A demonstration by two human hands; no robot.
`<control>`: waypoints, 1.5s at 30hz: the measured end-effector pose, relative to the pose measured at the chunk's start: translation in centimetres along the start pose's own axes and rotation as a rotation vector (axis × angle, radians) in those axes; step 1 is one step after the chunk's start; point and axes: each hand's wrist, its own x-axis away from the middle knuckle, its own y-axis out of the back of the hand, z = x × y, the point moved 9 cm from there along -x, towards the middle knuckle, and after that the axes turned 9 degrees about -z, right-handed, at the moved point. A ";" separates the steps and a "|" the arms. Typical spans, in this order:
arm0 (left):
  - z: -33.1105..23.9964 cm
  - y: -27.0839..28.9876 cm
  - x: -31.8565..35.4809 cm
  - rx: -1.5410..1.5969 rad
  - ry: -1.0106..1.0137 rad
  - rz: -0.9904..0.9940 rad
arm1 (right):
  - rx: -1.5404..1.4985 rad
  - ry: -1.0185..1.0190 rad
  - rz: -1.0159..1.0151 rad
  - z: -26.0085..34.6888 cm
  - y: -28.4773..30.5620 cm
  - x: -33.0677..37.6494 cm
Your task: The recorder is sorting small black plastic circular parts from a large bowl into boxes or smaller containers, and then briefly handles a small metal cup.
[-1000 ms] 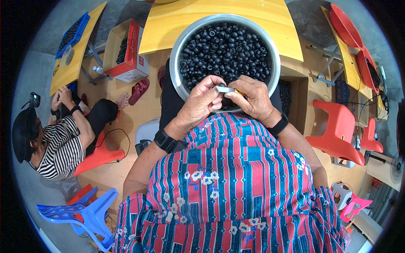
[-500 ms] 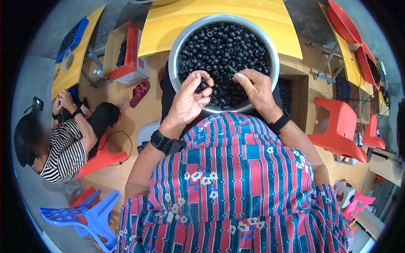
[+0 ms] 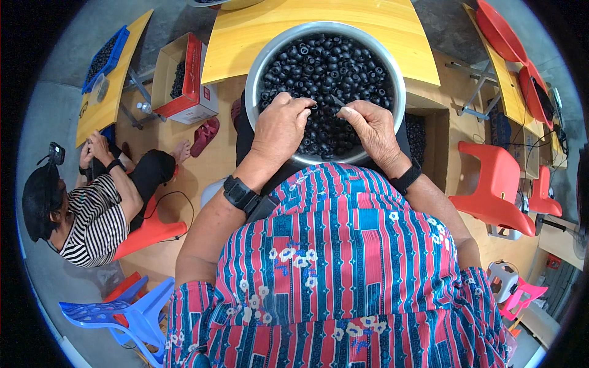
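A wide metal basin (image 3: 400, 92) rests on my lap, filled with small, round, black hollow pieces (image 3: 334, 64). My left hand (image 3: 282, 126) is over the basin's left side, back upward, its fingers closed in a pinch. At its fingertips shows one black hollow piece (image 3: 313, 106), partly hidden by the fingers. Across from it, my right hand (image 3: 373, 129) is closed around a small pointed blade (image 3: 337, 100), whose tip sticks out up and left over the pieces. Its handle is hidden in the hand.
A yellow table (image 3: 239, 49) stands right beyond the basin. Open cardboard boxes (image 3: 199, 80) flank it, with black pieces inside. At left a person (image 3: 101, 202) in a striped top sits by another table. Red stools (image 3: 491, 184) are on the right, a blue chair (image 3: 135, 316) lower left.
My left hand has turned from palm up, with black pieces in its fingers, to palm down, its fingertips now nearer the blade. The right hand stays almost still.
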 end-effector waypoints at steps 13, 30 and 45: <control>-0.5 -0.2 -0.5 -0.059 -0.184 -0.058 | -0.005 -0.006 0.009 0.5 0.0 0.1; 1.3 -0.5 -0.4 0.307 0.089 -0.007 | -0.140 -0.080 0.002 -0.6 0.3 0.2; 1.2 -5.4 4.1 1.343 0.703 0.308 | -0.192 0.048 0.128 0.8 -1.3 0.8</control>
